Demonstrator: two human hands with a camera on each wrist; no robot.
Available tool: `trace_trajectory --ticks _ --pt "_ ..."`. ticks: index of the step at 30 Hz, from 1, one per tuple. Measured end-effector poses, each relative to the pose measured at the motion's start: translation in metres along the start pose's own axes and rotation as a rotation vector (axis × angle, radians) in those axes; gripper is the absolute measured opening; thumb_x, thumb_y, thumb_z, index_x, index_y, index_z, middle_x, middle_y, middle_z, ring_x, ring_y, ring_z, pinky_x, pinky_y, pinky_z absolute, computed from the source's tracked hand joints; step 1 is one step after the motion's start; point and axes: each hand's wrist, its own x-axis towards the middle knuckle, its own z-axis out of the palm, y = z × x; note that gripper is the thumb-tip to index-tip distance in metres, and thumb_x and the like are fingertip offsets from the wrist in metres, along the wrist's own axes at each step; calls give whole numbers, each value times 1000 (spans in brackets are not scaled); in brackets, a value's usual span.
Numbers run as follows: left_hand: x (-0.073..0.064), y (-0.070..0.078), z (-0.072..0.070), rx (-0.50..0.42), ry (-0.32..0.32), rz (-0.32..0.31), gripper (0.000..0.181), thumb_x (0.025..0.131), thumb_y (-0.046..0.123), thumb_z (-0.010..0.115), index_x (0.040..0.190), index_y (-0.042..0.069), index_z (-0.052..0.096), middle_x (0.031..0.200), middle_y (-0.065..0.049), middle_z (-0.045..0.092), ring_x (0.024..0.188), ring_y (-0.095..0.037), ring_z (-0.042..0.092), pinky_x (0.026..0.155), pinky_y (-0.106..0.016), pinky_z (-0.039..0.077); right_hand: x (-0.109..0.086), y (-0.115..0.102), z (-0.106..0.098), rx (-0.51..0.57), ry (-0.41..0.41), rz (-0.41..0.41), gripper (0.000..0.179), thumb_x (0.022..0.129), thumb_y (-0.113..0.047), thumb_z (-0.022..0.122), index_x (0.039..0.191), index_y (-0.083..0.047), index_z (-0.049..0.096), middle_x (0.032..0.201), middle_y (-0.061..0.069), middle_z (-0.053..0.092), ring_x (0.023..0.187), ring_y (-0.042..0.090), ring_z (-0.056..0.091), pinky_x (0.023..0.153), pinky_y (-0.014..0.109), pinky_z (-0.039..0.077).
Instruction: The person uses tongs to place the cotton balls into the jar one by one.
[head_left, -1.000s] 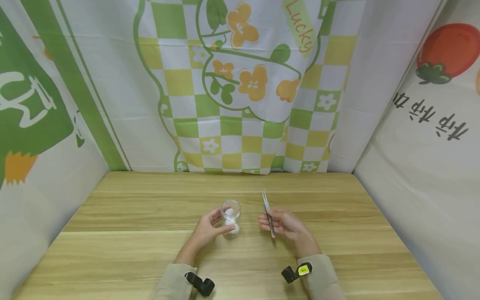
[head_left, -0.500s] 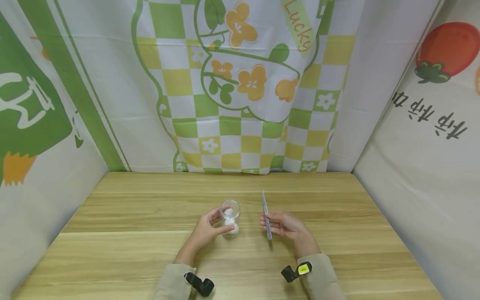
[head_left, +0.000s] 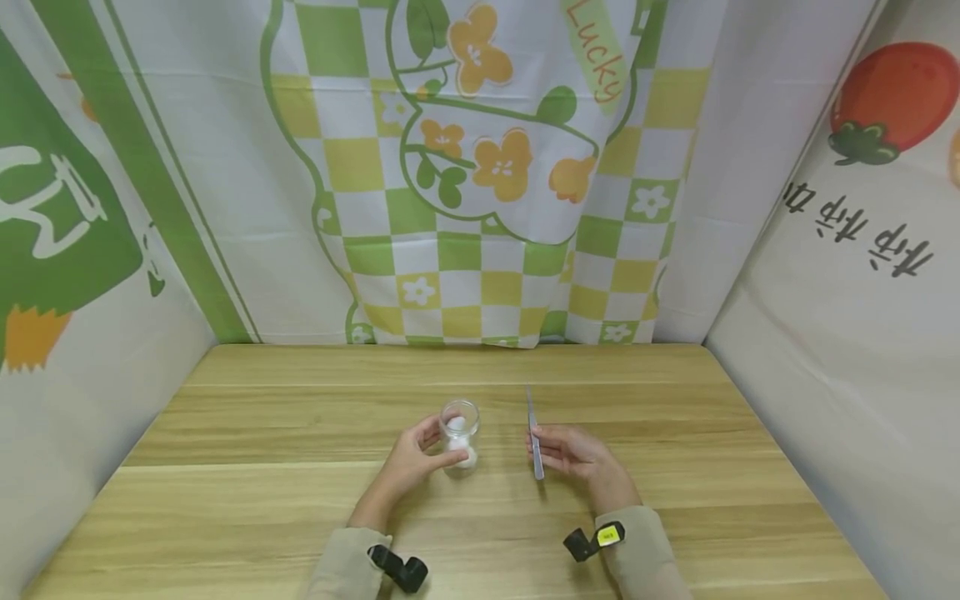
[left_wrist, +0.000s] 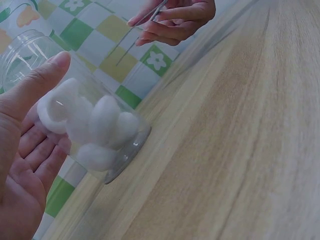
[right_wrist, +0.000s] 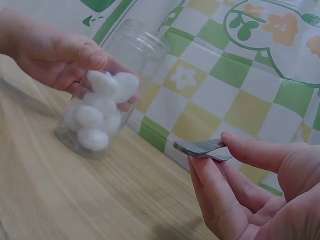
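Observation:
My left hand point(head_left: 411, 458) grips a clear jar point(right_wrist: 64, 135) that stands upright on the table, thumb on the near side and fingers round the far side. Its mouth is uncovered. Several white cotton balls point(right_wrist: 91, 117) fill the lower part of the jar. To the right of it, my right hand point(head_left: 576, 452) pinches metal tweezers point(head_left: 536, 450) between thumb and fingers, above the table. Their tips point away from me, apart from the jar. In the left wrist view the two prongs of the tweezers point(left_wrist: 131, 40) stand slightly apart with nothing between them.
The wooden table point(head_left: 285, 417) reaches back to a checkered cloth point(head_left: 480, 275). Printed cloth walls point(head_left: 847, 333) enclose both sides. A small black camera point(head_left: 401, 569) sits on the left wrist, and another black camera point(head_left: 592, 542) on the right.
The tweezers have turned in my right hand: their near end has swung slightly left and they now appear narrower in the head view. My right fingers have drawn in slightly. The jar stays put.

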Motion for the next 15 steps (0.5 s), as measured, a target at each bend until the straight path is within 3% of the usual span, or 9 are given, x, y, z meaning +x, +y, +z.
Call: trace_trajectory --ticks 15 --pt "-1 3 0 3 -4 3 62 81 23 78 137 12 52 145 -12 52 136 -35 48 116 -50 40 3 8 4 -100 165 -12 26 93 -4 59 73 -16 68 69 -8 70 66 2 67 62 11 58"
